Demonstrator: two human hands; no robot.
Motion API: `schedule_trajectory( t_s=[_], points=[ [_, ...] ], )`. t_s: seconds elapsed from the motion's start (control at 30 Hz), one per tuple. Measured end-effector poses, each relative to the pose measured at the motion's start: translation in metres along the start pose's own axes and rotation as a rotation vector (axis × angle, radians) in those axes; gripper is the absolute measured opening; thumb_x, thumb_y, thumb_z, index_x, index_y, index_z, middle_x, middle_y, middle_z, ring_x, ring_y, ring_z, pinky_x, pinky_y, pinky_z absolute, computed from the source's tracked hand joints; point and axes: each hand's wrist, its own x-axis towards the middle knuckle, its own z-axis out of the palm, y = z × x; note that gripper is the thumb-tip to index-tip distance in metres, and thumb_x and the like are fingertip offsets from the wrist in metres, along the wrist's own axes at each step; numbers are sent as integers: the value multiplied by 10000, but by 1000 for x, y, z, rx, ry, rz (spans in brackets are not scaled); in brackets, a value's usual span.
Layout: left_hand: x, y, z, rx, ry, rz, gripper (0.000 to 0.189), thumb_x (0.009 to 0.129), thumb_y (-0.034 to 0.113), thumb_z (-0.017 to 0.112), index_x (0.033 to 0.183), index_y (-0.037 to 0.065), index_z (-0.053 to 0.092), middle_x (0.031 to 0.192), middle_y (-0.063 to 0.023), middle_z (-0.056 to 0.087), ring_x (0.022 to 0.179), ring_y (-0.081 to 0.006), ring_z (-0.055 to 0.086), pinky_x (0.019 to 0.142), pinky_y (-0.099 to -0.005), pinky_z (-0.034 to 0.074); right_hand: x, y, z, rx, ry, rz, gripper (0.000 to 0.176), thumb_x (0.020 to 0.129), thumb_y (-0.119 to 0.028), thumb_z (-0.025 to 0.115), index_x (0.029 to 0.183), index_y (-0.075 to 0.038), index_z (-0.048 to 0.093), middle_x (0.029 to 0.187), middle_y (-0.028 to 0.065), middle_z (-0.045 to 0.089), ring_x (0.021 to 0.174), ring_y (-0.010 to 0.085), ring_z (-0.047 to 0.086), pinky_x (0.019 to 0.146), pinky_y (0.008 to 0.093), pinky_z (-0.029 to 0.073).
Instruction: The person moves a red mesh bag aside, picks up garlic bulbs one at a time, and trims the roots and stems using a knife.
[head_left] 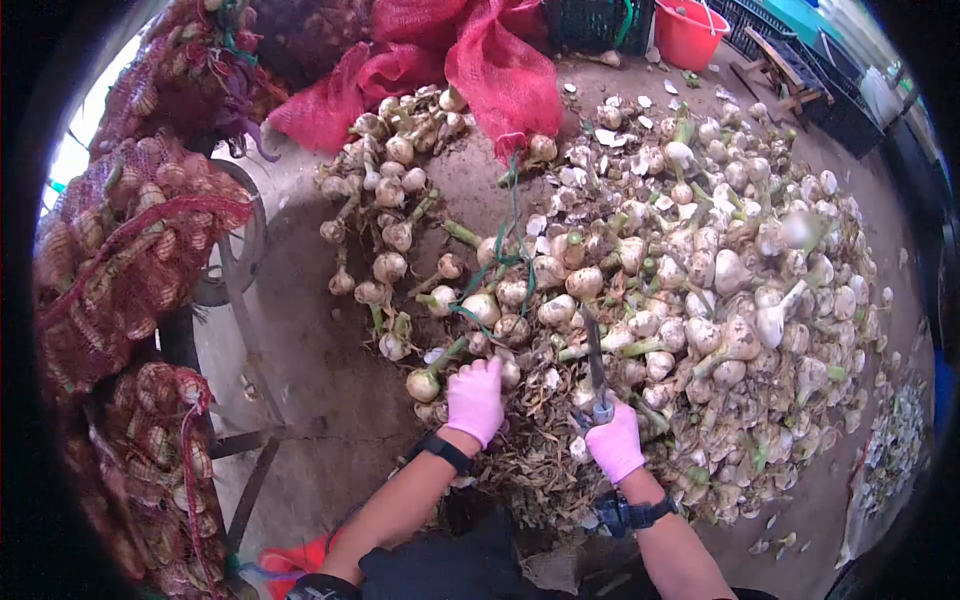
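Note:
My left hand (474, 402), in a pink glove, has its fingers curled against a garlic bulb (509, 370) at the near edge of the pile; the fingertips are partly hidden. In my right hand (614, 442), also pink-gloved, is a pair of shears (594, 352), its long dark blade pointing away from me. Whole garlic bulbs with cut green stems (423, 385) lie just beyond the left hand. Dry garlic skins and leaves (530, 470) cover the floor between both hands. To the right spreads a big heap of garlic bulbs (735, 340).
Full red mesh sacks of garlic (140, 230) stand along the left beside a metal frame (245, 330). A loose red mesh bag (505, 75) with green string (515, 215) lies ahead. Farther back are a red bucket (690, 32), dark crates (840, 100) and a small wooden stool (785, 70).

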Motion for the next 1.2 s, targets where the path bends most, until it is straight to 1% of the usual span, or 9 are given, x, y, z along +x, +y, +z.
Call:
schedule_trajectory(
  t_s=[0.13, 0.2, 0.23, 0.33, 0.4, 0.47, 0.63, 0.73, 1.2],
  points=[
    [-9, -21, 10, -222, -91, 20, 401, 772, 86, 575, 1172, 78, 549, 974, -151, 631, 923, -311, 608, 792, -402, 474, -7, -35, 12, -290, 4, -77, 185, 718, 48, 635, 892, -11, 612, 712, 48, 629, 641, 121, 583, 593, 273, 459],
    [-15, -25, 14, -820, -137, -89, 423, 823, 37, 567, 1245, 28, 534, 1125, -156, 638, 1069, -255, 595, 914, -325, 445, -11, -37, 11, -500, -44, -148, 188, 729, -2, 663, 910, 0, 613, 691, 77, 633, 620, 157, 593, 585, 290, 468],
    [-15, -23, 1, -1076, -226, -90, 408, 861, 51, 568, 1265, 8, 530, 1206, -130, 612, 1104, -177, 562, 958, -272, 406, -18, -57, 15, -638, -80, -181, 191, 742, -67, 659, 923, -26, 613, 694, 134, 638, 628, 259, 629, 593, 351, 489],
    [-24, -11, -40, -1426, -334, -153, 400, 858, 27, 540, 1256, -3, 532, 1147, -63, 618, 1058, -127, 543, 941, -252, 406, -30, -71, 26, -784, -49, -341, 88, 748, -24, 651, 823, -58, 618, 663, 119, 621, 629, 240, 638, 592, 326, 486],
    [-32, -6, -51, -1436, -386, -242, 377, 856, 15, 516, 1231, -8, 544, 1125, -36, 604, 1039, -116, 535, 934, -252, 408, -43, -96, 35, -905, -73, -374, 143, 716, -53, 649, 855, -76, 624, 709, 175, 627, 705, 340, 646, 617, 386, 500],
    [-37, 2, -61, -1372, -307, -40, 301, 883, 61, 527, 1176, 7, 567, 930, 16, 591, 842, -75, 509, 734, -257, 441, -48, -102, 41, -937, -106, -442, 188, 681, -70, 642, 868, -87, 624, 733, 188, 628, 723, 375, 630, 637, 425, 502],
    [-33, 16, -86, -1285, -256, 33, 676, 744, 29, 719, 1315, 42, 357, 964, -55, 619, 887, -125, 594, 782, -303, 492, -54, -113, 42, -1017, -195, -449, 262, 655, -78, 620, 915, -98, 600, 838, 135, 655, 775, 337, 642, 666, 421, 510],
    [-32, 15, -78, -1073, -107, 145, 619, 736, 38, 728, 1256, 42, 393, 926, -56, 620, 852, -128, 606, 747, -304, 498, -57, -113, 42, -1025, -193, -482, 274, 643, -80, 624, 914, -103, 593, 848, 121, 648, 782, 320, 643, 658, 410, 507],
    [-42, 21, -102, -1093, -280, 173, 599, 711, 178, 755, 1193, 60, 420, 910, -106, 624, 862, -211, 627, 763, -351, 496, -44, -93, 30, -1018, -193, -661, 187, 674, -125, 641, 852, -120, 588, 760, 116, 627, 726, 331, 636, 609, 426, 499]
  ],
)
